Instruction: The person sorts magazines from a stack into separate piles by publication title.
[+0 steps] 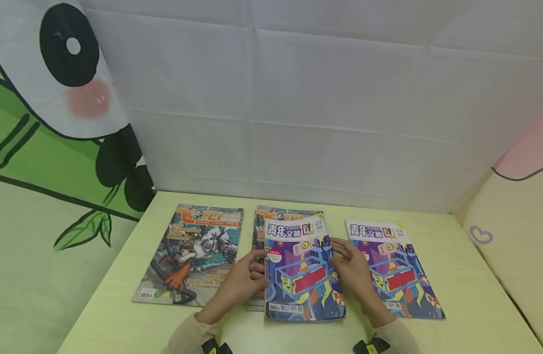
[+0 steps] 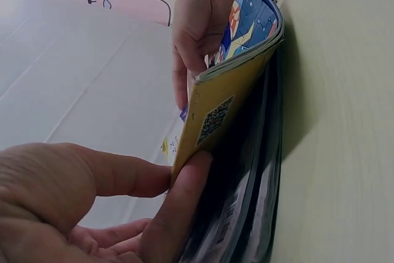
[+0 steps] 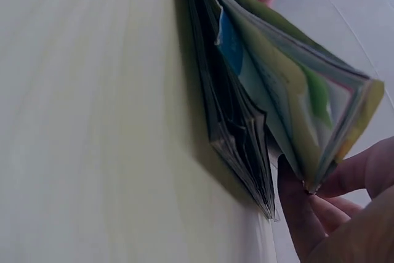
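Both hands hold a purple-and-blue magazine by its two long sides, partly lifted above other magazines. My left hand pinches its left edge; in the left wrist view the thumb lies on one face and a finger on the yellow back cover. At the opposite edge my right hand pinches it too, and the right wrist view shows its pages fanning slightly apart. Beneath lies an orange-titled magazine, mostly covered. The left wrist view shows dark stacked layers under the held magazine.
To the left, another orange-titled comic magazine lies flat on the pale yellow table. A matching purple-and-blue magazine lies at the right, close to my right hand. A white cloth wall rises behind the table.
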Tool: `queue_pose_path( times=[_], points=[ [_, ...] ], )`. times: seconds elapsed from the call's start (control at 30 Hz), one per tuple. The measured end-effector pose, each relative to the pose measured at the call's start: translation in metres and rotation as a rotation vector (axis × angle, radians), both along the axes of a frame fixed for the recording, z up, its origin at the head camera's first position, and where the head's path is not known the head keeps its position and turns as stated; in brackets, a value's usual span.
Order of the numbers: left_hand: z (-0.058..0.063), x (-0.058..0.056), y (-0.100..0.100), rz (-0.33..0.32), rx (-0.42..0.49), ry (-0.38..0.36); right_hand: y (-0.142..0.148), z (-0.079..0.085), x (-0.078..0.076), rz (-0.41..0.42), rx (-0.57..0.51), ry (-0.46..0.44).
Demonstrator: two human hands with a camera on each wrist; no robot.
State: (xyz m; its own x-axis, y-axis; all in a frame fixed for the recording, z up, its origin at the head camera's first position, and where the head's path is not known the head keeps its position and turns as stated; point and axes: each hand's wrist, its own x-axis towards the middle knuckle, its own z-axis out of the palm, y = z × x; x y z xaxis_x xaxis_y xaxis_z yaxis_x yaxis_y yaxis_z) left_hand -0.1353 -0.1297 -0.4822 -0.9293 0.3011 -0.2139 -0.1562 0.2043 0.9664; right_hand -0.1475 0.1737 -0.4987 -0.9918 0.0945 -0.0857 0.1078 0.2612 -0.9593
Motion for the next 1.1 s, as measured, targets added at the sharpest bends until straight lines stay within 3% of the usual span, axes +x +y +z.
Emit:
queue_pose_path(
  times=[0.5,0.77,1.1],
  points=[
    [0.006,0.006,0.014,0.037,0.024,0.055,0.015,0.011,0.005,-0.013,0.003,-0.014],
    [0.005,0.007,0.027,0.067,0.012,0.173,0.029,0.014,0.010,-0.049,-0.003,0.003],
    [0.005,0.008,0.047,0.018,-0.003,0.266,0.054,0.021,0.014,-0.108,0.034,-0.014]
  ],
)
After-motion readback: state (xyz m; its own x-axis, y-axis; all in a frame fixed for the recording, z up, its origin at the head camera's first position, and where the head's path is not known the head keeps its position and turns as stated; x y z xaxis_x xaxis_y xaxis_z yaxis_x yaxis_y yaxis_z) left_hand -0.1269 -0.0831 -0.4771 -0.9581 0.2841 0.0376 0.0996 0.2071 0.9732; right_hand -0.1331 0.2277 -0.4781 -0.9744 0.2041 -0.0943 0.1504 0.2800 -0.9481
